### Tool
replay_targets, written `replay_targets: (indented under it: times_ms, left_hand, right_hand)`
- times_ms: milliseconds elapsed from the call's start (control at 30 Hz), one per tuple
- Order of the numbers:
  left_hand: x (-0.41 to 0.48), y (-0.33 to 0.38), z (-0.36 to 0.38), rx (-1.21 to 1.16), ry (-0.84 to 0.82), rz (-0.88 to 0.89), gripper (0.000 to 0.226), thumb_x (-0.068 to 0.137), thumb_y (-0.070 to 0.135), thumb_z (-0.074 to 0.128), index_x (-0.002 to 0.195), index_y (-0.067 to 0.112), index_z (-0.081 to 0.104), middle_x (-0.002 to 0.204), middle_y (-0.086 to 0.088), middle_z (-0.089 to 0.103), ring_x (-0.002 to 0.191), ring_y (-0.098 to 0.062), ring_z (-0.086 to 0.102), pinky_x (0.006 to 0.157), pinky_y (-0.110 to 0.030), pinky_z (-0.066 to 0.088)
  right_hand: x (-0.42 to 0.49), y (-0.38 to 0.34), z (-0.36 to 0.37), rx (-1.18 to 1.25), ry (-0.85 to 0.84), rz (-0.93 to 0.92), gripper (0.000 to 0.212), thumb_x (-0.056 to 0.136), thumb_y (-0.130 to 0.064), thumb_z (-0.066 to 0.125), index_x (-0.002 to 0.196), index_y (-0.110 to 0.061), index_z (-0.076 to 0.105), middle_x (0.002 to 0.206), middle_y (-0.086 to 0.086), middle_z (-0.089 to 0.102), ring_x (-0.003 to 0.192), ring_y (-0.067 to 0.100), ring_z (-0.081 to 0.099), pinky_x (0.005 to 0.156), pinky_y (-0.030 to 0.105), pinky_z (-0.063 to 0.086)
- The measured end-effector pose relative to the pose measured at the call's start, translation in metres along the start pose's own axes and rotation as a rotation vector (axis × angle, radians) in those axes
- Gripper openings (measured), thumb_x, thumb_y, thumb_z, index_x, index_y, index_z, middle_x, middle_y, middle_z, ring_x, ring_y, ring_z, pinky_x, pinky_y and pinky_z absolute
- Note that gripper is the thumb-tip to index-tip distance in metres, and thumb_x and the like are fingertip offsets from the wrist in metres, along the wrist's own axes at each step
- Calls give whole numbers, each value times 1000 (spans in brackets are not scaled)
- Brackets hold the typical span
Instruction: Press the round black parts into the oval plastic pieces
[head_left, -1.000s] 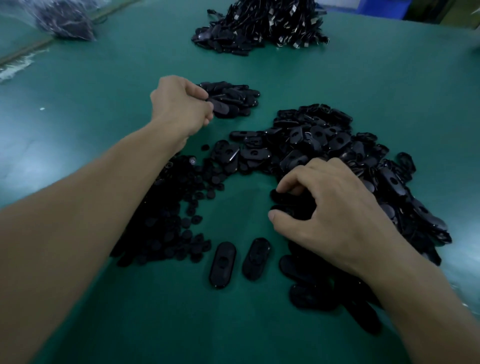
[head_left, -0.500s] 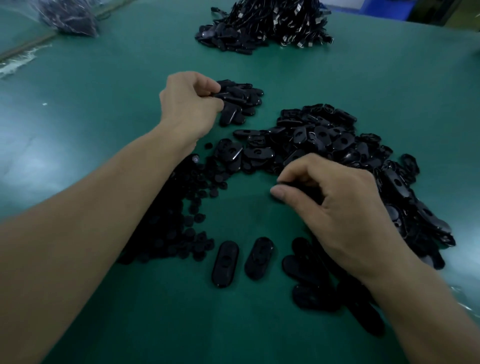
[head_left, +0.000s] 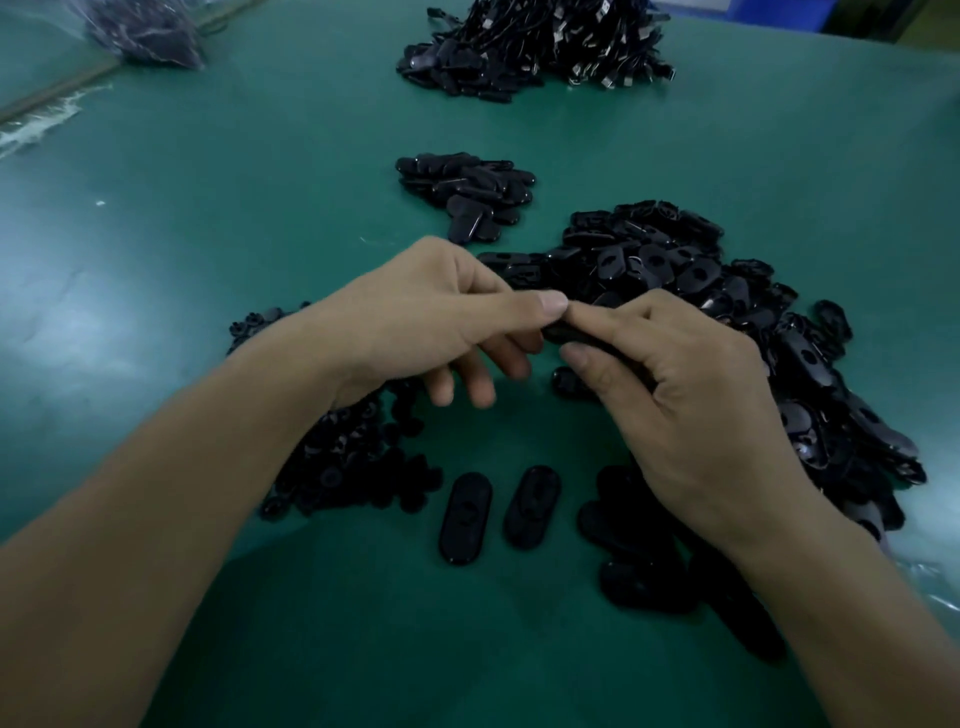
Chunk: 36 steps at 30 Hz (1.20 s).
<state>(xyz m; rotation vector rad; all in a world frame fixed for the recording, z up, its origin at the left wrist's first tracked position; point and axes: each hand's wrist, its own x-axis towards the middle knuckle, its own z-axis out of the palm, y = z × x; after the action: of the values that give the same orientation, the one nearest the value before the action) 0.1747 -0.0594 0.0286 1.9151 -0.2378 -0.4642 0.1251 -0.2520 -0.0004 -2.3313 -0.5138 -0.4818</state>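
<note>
Over the middle of the green bench (head_left: 218, 218), raised off the surface, left hand (head_left: 431, 317) and right hand (head_left: 691, 410) meet on one oval plastic piece (head_left: 571, 333). Right hand grips it, thumb under and forefinger curled over the top. Left hand pinches its near end between thumb and forefinger, the other fingers hanging loosely curled. Whether a round part sits under that pinch, cannot tell. Pile of round black parts (head_left: 353, 457) lies under the left wrist and forearm, its right fringe ragged. Big heap of oval pieces (head_left: 727, 280) runs along the right side and under the right hand, spreading toward the bench's right margin. Between the two, a wedge of bare green surface below the hands. Two loose oval pieces (head_left: 464, 517) lie side by side there, apart from each other and near both heaps. Small pile of oval pieces (head_left: 467, 192) sits beyond the hands, with a strip of bare surface between. Far heap of black pieces with cords and metal clips (head_left: 540, 47) lies near the back edge, well apart. Wide bare surface to the left, out to a plastic bag (head_left: 145, 31) at the far left corner.
</note>
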Motion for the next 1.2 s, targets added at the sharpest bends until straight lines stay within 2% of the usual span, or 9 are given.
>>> replay_targets:
  times_ms: [167,300,367,500,600,733,867,1033,1200]
  left_hand:
    - [0,-1,3,-60,-83,34,29,87,42,68,76,17,78,76,-5,75,40,-5,56,32,-13,34]
    - [3,-5,0,-131,-19,41,18,86,29,72,72,19,77,73,-4,74,51,-6,63,39,-14,43]
    - [5,-7,-1,-172,22,30,14,83,28,74,75,17,77,72,-4,74,53,-7,63,41,-15,45]
    - [7,-9,-1,-220,130,33,13,86,23,75,76,15,77,70,-4,73,52,-7,62,41,-16,46]
    - [7,-8,-1,-198,221,46,15,85,25,76,72,18,77,69,-3,74,52,-6,63,39,-17,45]
    - [8,-7,0,-196,302,67,21,87,24,76,66,20,76,67,-2,73,52,-6,64,39,-18,45]
    - [9,-7,0,-204,367,58,19,89,23,74,70,19,73,66,-1,73,52,-6,64,40,-18,45]
    - [10,-7,-3,-270,457,112,16,93,21,70,78,16,69,67,-1,73,53,-7,63,42,-18,46]
    - [11,-8,-3,-299,445,140,12,94,18,68,83,14,65,70,0,73,54,-9,65,45,-20,49]
  right_hand:
    - [1,-2,1,-45,12,-9,34,93,-19,68,127,-14,68,90,-5,58,82,-5,53,76,3,38]
    - [-1,1,3,-101,-17,63,59,87,-24,76,141,-14,55,91,-13,52,81,-6,50,79,0,35]
    - [-1,3,3,-127,-21,94,57,87,-25,76,140,-18,57,91,-14,53,80,-4,50,77,3,36]
    - [-1,0,4,-147,58,132,15,88,-30,72,100,-25,66,81,-16,55,75,-1,53,66,13,43]
    - [2,-4,5,-139,98,168,18,89,-35,69,84,-25,55,72,-14,55,69,7,54,60,31,48]
    - [7,-13,9,-301,-171,59,26,94,-42,59,114,-27,68,93,-10,56,92,13,46,81,27,37]
    - [11,-22,14,-430,-394,-8,45,98,-46,44,141,-35,53,112,-3,50,105,19,40,91,33,36]
    - [13,-26,14,-459,-478,1,53,96,-53,24,145,-46,44,119,-7,43,107,16,33,91,31,30]
    - [12,-26,15,-402,-414,-3,47,93,-54,36,129,-38,63,112,-5,50,106,18,41,91,35,35]
